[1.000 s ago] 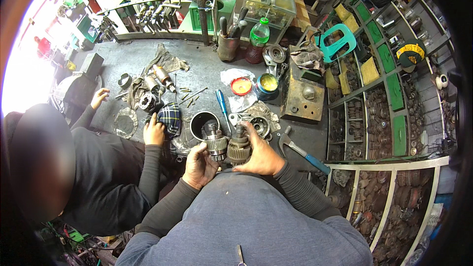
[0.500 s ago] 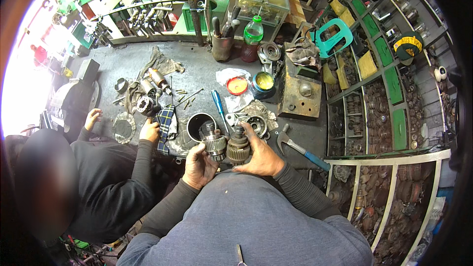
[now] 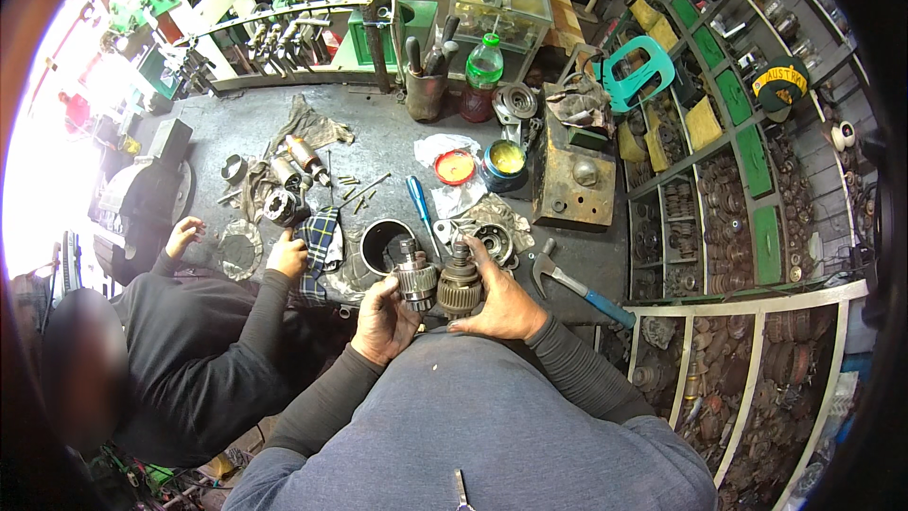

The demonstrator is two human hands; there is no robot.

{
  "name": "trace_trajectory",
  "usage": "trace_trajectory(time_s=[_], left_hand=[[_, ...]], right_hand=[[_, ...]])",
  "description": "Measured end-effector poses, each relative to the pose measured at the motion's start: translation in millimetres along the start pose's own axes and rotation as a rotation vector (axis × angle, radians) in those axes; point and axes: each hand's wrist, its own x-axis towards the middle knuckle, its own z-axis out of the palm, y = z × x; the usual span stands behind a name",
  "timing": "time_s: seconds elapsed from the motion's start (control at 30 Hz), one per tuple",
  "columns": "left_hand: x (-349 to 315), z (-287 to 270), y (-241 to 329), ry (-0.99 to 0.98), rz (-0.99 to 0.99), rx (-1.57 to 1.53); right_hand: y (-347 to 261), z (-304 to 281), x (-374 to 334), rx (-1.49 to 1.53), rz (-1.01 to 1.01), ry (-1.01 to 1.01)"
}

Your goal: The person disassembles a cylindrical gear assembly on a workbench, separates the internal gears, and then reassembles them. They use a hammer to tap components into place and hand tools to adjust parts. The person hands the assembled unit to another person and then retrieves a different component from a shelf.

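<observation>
Side by side in front of my chest are two toothed metal gear parts with shafts pointing up. My left hand (image 3: 383, 325) grips the shinier silver gear part (image 3: 416, 286). Closed around the duller, brownish gear part (image 3: 460, 291) is my right hand (image 3: 506, 305), its thumb side along the upper shaft. The two parts sit very close; whether they touch I cannot tell. Just beyond them on the bench lie a hollow metal cylinder (image 3: 383, 244), a round metal housing (image 3: 492, 243) on a rag and a blue-handled screwdriver (image 3: 419, 203).
A hammer (image 3: 579, 290) with a blue grip lies at right. Beyond stand an open grease tub (image 3: 506, 163), its red lid (image 3: 455, 167) and a bottle of dark red liquid (image 3: 480, 85). Left, a co-worker's hand (image 3: 287, 254) rests by a checked cloth (image 3: 320, 244). Shelves of parts (image 3: 747, 350) line the right.
My hands and both gear parts stay nearly in place, the silver one standing slightly more upright. At left the co-worker's head and body have shifted a little.
</observation>
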Motion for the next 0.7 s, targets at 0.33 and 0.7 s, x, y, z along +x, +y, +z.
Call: trace_trajectory(time_s=[0.33, 0.7], left_hand=[[-3, -4, 1, -0.034, -0.029, 0.039], [-8, 5, 2, -0.048, -0.065, 0.07]], right_hand=[[1, 0, -2, -0.007, -0.045, -0.014], [3, -2, -3, -0.01, -0.085, -0.015]])
